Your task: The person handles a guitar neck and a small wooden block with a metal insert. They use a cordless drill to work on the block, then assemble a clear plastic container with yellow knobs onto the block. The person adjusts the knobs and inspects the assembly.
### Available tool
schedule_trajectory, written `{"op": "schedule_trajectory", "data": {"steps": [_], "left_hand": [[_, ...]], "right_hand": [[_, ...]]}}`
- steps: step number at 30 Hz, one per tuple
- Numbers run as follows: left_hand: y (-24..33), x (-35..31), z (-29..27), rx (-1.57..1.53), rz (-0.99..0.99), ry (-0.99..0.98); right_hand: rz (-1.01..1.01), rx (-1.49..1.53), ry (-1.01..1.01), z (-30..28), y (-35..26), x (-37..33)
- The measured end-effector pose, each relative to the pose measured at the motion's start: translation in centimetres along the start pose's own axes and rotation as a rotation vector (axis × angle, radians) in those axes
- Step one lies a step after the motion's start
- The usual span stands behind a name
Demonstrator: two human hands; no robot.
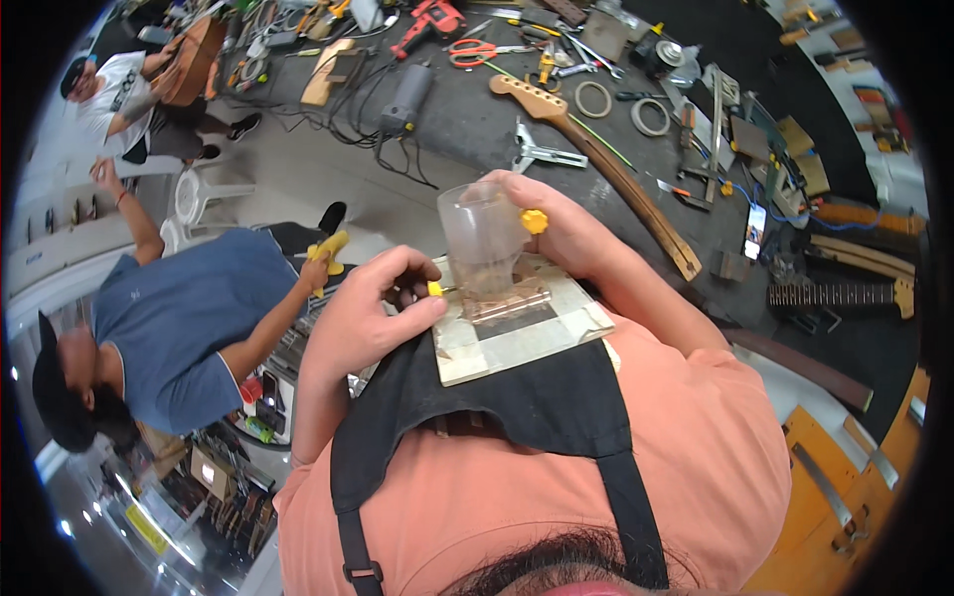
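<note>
A clear plastic cylinder [475, 233], open at the top, stands on a flat pale board [527, 345] with tape-like strips and a dark patch, close against my apron. Its rectangular clear foot rests on the board. My left hand [373, 306] is closed at the cylinder's left side, thumb and fingers pinching a small yellow knob [434, 288]. From the right, my right hand [556, 226] curls round the far side of the cylinder, its fingertips hidden behind it. A yellow star-shaped knob [534, 221] sticks out beside that palm.
Beyond my hands, a dark workbench [467, 119] carries a guitar neck [606, 154], a grey power tool [405, 99], a metal clamp [545, 151], tape rolls [651, 117] and scissors [477, 52]. A person in blue [199, 318] works at left; another holds a guitar body [196, 62].
</note>
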State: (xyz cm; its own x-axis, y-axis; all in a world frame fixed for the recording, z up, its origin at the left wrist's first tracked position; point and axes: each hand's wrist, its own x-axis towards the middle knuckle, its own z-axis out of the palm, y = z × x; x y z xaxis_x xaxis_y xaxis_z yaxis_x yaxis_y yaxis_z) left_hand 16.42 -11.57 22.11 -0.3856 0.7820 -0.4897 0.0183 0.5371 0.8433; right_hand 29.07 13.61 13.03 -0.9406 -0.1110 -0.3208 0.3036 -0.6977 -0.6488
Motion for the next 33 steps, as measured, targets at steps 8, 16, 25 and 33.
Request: {"op": "schedule_trajectory", "data": {"steps": [8,16,25,33], "left_hand": [[1.5,1.1,0.0,0.113,0.033,-0.048],[-0.2,1.2,-0.7,0.158,0.097,-0.077],[-0.8,1.2,-1.0,0.235,0.136,-0.133],[-1.1,-0.1,0.1,0.092,0.161,0.034]], "right_hand": [[-0.037,0.04,0.025,-0.3,0.0,-1.3],[-0.026,-0.009,0.118,0.8,-0.1,-2.3],[-0.018,-0.033,0.132,0.9,0.6,-2.4],[-0.013,-0.037,0.131,1.4,1.5,-2.2]]}}
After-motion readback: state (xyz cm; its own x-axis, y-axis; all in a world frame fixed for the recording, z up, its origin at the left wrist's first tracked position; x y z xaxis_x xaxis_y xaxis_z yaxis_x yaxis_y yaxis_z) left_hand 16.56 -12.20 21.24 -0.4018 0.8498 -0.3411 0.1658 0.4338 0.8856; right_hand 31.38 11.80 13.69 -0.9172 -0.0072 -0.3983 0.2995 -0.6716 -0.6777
